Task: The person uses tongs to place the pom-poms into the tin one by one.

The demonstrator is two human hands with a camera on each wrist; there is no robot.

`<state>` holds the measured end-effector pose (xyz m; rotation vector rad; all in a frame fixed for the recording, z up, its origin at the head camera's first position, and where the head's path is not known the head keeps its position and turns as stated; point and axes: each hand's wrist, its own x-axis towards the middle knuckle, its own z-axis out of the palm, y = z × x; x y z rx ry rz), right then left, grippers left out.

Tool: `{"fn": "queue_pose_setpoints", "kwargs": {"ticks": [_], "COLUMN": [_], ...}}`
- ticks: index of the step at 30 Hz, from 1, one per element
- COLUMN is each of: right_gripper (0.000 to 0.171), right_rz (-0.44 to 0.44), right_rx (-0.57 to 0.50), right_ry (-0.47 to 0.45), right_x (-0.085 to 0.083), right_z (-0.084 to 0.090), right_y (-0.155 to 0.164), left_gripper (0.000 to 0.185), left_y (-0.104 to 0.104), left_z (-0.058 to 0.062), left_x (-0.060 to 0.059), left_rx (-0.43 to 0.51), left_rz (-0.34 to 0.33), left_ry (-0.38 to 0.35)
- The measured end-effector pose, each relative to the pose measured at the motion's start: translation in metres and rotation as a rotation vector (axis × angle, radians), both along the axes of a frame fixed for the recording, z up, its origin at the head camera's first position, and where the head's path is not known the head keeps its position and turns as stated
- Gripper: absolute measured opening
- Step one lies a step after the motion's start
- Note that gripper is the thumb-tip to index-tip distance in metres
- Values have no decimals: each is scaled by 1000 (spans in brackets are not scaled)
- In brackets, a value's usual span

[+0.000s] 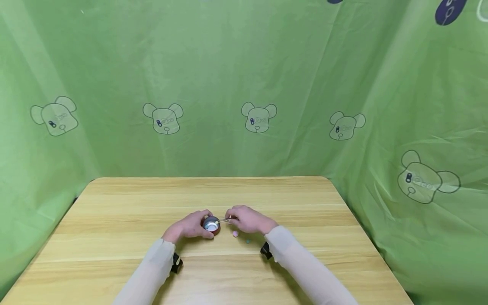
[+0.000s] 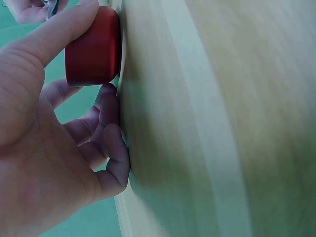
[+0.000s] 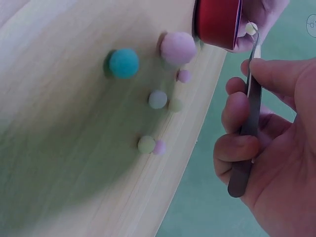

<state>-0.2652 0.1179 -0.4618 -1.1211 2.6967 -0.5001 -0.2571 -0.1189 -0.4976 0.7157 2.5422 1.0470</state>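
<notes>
My left hand (image 1: 194, 224) grips a small round red tin (image 2: 94, 47) from its left side, thumb on one side and fingers on the other. The tin stands on the table with its silvery inside facing up. In my right hand (image 1: 247, 219) a pair of metal tweezers (image 3: 252, 113) is pinched between thumb and fingers. The tips of the tweezers hold a small pale yellow ball (image 3: 251, 28) at the tin's rim.
Several small balls lie on the wooden table (image 1: 228, 279) under the right hand, among them a teal ball (image 3: 124, 63) and a larger pink ball (image 3: 178, 48). A green curtain (image 1: 213, 84) with bear drawings hangs behind the table.
</notes>
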Motion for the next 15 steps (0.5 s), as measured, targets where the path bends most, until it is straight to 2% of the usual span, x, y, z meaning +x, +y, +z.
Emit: {"fn": "queue_pose_setpoints", "kwargs": {"ticks": [15], "right_gripper": [14], "right_rz": [-21], "right_rx": [36], "right_ry": [1], "right_x": [-1], "right_z": [-1], "right_y": [-4], "left_gripper": [48], "left_y": [0], "left_z": [0], "left_x": [0], "left_rx": [-3], "left_rz": [-8], "left_ry": [-1]}}
